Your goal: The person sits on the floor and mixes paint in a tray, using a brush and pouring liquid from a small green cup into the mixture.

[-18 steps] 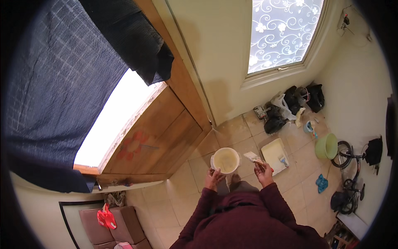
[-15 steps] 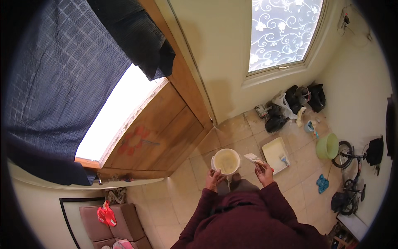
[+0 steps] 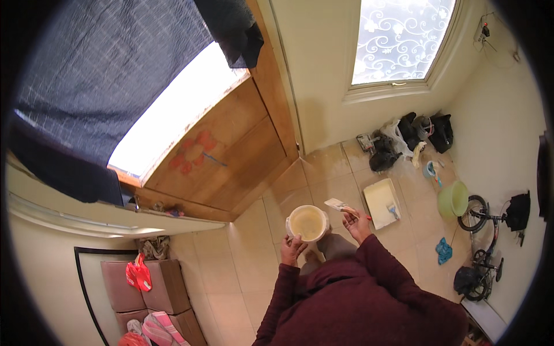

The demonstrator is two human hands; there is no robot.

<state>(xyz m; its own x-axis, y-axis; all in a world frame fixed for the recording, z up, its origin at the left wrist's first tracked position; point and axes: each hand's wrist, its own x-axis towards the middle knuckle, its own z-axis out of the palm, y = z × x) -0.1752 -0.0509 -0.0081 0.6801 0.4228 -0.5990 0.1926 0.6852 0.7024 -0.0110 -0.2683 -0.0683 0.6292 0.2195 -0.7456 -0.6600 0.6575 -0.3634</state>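
Observation:
My left hand (image 3: 292, 249) grips the side of a white pot (image 3: 307, 224) holding pale cream liquid. My right hand (image 3: 356, 226) is closed around the handle of a paintbrush (image 3: 340, 206), its pale flat head angled to the upper left, above and right of the pot. On the floor just beyond my right hand lies a shallow paint tray (image 3: 378, 196) with cream paint and a blue-handled tool (image 3: 393, 211) in it. My bare foot and leg show below the pot.
A wooden door (image 3: 225, 150) with a dark cloth stands ahead-left, beside a frosted window (image 3: 398, 40). At right are bags (image 3: 384, 158), a green bucket (image 3: 453, 199), a bicycle (image 3: 485, 254) and a blue crumpled bag (image 3: 444, 250). Brown cushioned seats (image 3: 167, 285) sit lower left.
The view has shifted, with door and window higher in frame. My legs have moved, as if mid-step. My right hand and brush have moved slightly up and left, closer to the pot.

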